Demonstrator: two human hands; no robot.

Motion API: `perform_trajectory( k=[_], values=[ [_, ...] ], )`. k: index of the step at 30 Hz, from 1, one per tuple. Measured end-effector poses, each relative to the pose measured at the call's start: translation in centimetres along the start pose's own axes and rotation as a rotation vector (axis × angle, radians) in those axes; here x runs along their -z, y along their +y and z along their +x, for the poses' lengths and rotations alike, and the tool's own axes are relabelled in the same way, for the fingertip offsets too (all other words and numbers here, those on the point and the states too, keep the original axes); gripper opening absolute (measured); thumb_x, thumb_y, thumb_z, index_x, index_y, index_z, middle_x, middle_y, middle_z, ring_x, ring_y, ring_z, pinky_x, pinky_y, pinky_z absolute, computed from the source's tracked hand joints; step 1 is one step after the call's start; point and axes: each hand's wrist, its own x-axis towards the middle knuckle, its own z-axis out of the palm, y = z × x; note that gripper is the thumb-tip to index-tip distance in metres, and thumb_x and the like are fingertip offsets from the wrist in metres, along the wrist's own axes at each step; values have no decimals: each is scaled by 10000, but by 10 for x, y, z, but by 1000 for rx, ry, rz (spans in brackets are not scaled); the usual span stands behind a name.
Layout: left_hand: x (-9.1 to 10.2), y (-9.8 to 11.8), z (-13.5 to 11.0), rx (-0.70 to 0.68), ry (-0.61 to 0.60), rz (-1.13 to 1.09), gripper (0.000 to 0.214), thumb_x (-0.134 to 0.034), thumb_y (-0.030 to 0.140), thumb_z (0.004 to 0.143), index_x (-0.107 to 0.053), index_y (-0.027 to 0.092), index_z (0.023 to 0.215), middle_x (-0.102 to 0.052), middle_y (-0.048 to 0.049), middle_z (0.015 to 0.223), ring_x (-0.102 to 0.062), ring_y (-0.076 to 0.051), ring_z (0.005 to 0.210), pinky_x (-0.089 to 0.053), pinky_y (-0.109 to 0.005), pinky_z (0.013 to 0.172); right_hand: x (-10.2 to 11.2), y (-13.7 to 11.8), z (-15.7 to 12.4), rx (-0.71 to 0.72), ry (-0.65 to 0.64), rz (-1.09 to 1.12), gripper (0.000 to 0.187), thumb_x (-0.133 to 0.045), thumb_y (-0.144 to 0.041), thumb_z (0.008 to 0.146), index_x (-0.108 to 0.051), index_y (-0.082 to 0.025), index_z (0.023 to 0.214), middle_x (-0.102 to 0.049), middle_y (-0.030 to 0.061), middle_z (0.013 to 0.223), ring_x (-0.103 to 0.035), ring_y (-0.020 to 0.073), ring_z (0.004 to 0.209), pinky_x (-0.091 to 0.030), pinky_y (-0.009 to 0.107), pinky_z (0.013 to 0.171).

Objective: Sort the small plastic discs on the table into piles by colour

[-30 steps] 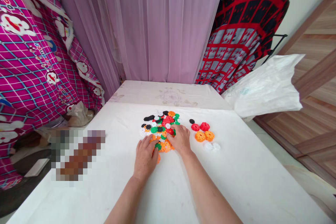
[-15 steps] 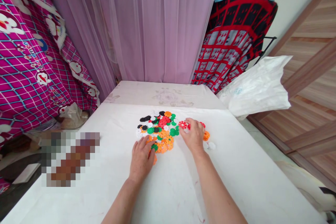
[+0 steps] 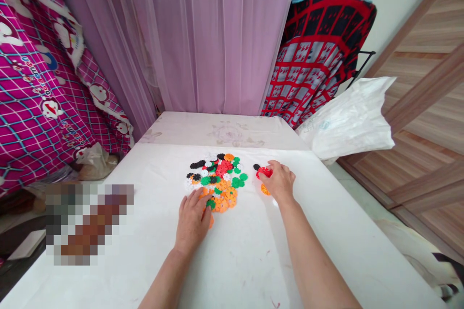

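Note:
A heap of flower-shaped plastic interlocking discs lies on the white-covered table, in orange, green, red, black and white. At its near left edge rests my left hand, fingers apart and touching orange and green discs. To the right of the heap, my right hand is closed at the fingertips on red discs; how many it grips is hidden. Beside those fingers lie a black disc and orange discs. A white disc shows partly under the right wrist.
White cloth covers the table, with a floral strip at the far end. A white plastic bag stands off the right edge. Purple curtains hang behind. On the left table edge is a blurred-out patch.
My right hand has moved right, away from the heap, and the red disc beside its fingers has gone from the heap's edge. My left hand has stayed at the heap. The view has shifted slightly.

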Motion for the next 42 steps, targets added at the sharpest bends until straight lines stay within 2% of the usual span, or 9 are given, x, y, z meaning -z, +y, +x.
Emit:
perform_trajectory(
  k=[6, 11, 14, 18, 21, 25, 31, 35, 42],
  values=[
    [1, 0, 0, -6, -10, 1, 348, -478, 227, 878, -652, 286, 1172, -576, -78, 1372, -498, -285, 1295, -364, -561, 1079, 0, 5, -5, 23, 14, -14, 340, -590, -330, 770, -595, -220, 1092, -690, 57, 1002, -504, 258, 1057, -297, 402, 906],
    [1, 0, -1, -6, -9, -7, 348, -478, 231, 878, -652, 291, 1173, -579, -76, 1367, -496, -277, 1298, -359, -555, 1086, 2, -4, -32, 114, 51, 96, 191, -501, -261, 812, -650, -228, 927, -696, 55, 939, -562, 229, 944, -374, 340, 835],
    [1, -1, -1, -2, -8, -6, 345, -471, 234, 883, -650, 290, 1173, -576, -75, 1371, -493, -276, 1301, -354, -558, 1089, -2, -25, -54, 184, -21, 196, 199, -457, -241, 839, -654, -230, 865, -691, 30, 853, -590, 175, 765, -411, 282, 749],
    [0, 0, 0, -4, 4, -9, 345, -490, 218, 866, -655, 289, 1161, -586, -78, 1358, -499, -277, 1295, -363, -552, 1085, -13, -54, -71, 311, -184, 254, 194, -464, -219, 849, -656, -246, 864, -690, 3, 851, -601, 141, 723, -418, 235, 696],
    [1, 1, 0, -3, 6, -15, 337, -494, 213, 861, -663, 285, 1144, -587, -79, 1357, -506, -282, 1289, -370, -553, 1080, -23, -66, -66, 283, -193, 231, 184, -484, -201, 843, -659, -250, 868, -682, -6, 881, -608, 130, 736, -423, 225, 693],
    [0, 1, 0, 7, 13, -49, 330, -492, 209, 859, -670, 279, 1128, -589, -80, 1356, -503, -295, 1292, -363, -580, 1082, -34, -75, -46, 220, -176, 188, 188, -521, -199, 833, -668, -252, 937, -673, 7, 1000, -612, 137, 778, -432, 239, 703],
    [-5, -9, 9, 101, 169, -257, 306, -463, 233, 874, -685, 242, 1084, -642, -83, 1276, -585, -236, 1195, -463, -476, 1040, -41, -100, -26, 278, -210, 55, 295, -589, -241, 803, -647, -258, 1091, -646, 48, 1090, -573, 210, 1014, -430, 295, 813],
    [-5, -14, 13, 184, 238, -357, 305, -445, 229, 868, -677, 232, 1066, -664, -71, 1242, -608, -221, 1164, -472, -464, 1036, -41, -116, -24, 254, -275, -98, 299, -624, -347, 794, -653, -226, 1066, -660, 92, 1048, -574, 253, 981, -419, 344, 797],
    [-3, -14, 13, 190, 255, -394, 294, -448, 246, 872, -665, 224, 1069, -672, -70, 1231, -608, -217, 1170, -477, -454, 1031, -37, -128, -22, 239, -329, -173, 262, -583, -379, 838, -663, -222, 1033, -678, 98, 1039, -599, 254, 963, -397, 344, 756]
  ],
)
